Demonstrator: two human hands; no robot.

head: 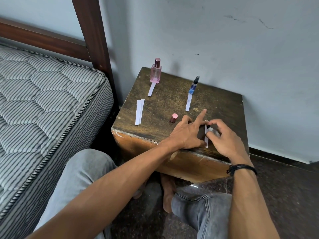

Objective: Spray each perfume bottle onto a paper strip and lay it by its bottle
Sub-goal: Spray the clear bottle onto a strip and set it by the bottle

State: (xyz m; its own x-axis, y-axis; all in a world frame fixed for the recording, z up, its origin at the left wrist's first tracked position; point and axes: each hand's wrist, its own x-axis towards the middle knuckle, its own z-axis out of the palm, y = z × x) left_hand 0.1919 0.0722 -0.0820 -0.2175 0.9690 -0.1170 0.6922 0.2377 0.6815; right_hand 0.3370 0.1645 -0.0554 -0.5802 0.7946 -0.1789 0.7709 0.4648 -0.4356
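Lettering on the square pink glass bottle (155, 73), far left, is too blurred to read; a paper strip (151, 89) touches its base. The blue-labelled bottle (194, 85) to its right has a second strip (188, 102) just near of it. On the scuffed wooden worktop (169, 100) the right hand (224, 137) grips a small clear bottle (213, 131) over a third strip (206, 141), which the left hand (187, 133), fingers spread flat, seems to pin. A pink cap (173, 117) and spare strips (139, 112) lie left, towards a striped mattress (43, 100).
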